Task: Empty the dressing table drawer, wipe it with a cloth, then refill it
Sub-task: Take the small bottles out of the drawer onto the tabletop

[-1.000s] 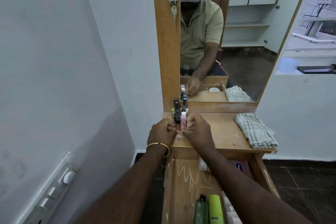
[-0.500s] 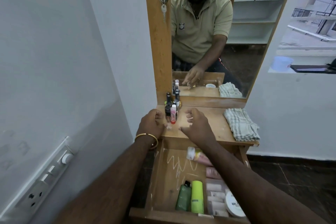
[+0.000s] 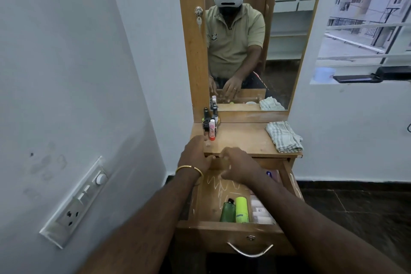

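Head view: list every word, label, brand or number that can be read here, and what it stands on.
No text reads clearly.
Lime green bottle in the drawer: bluish label, print too small.
Pale tubes: print blurred.
Blue label at the drawer's back right: unreadable.
Shirt badge in the mirror: too small.
Pink tube on the tabletop: blurred.

Your dressing table drawer stands pulled out, a wooden box with a curved metal handle on its front and white chalk scribbles on its floor. Inside, near the front, you have a dark green bottle and a bright lime-green can lying side by side, with pale pink tubes to their right. On the tabletop above, small bottles stand upright in a cluster at the back left corner. Your checked cloth lies crumpled at the right edge.
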Tool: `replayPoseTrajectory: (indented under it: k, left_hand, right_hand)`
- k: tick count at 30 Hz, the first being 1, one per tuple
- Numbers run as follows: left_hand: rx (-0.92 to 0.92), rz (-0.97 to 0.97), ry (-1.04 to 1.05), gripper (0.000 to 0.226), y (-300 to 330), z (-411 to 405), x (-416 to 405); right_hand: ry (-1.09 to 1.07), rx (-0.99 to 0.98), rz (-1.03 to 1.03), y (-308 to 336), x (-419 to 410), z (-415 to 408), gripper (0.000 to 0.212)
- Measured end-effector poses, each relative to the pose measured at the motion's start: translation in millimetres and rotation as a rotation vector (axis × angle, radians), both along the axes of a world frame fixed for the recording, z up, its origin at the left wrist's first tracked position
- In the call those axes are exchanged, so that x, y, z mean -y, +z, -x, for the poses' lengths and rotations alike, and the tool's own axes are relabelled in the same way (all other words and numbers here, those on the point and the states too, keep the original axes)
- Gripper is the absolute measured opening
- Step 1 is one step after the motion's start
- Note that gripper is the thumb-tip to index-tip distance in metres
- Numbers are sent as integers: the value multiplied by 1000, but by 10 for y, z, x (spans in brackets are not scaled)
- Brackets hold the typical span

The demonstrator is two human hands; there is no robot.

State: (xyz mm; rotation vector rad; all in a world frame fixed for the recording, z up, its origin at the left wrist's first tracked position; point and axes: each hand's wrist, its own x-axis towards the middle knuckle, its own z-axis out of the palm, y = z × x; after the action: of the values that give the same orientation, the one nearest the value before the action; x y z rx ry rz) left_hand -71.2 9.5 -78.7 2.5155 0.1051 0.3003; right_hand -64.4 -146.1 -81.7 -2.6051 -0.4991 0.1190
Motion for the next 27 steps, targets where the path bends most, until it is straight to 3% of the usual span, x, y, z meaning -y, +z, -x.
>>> replayPoseTrajectory:
  k: [5, 10, 17, 27]
  left_hand:
    - [-18, -25, -57, 61, -115, 193, 46]
    - [-28, -81, -77, 59, -211, 297, 40]
    - [-67, -64, -58, 58, -340, 264, -11]
    - [-32, -64, -90, 48, -517, 219, -74]
  right_hand:
    - [71, -242, 379, -238, 143, 261, 81]
    - [95, -346, 481, -484, 168, 355, 73]
    - [103, -370, 488, -571, 85, 260, 60]
    - [45, -363, 142, -608, 15, 204, 52]
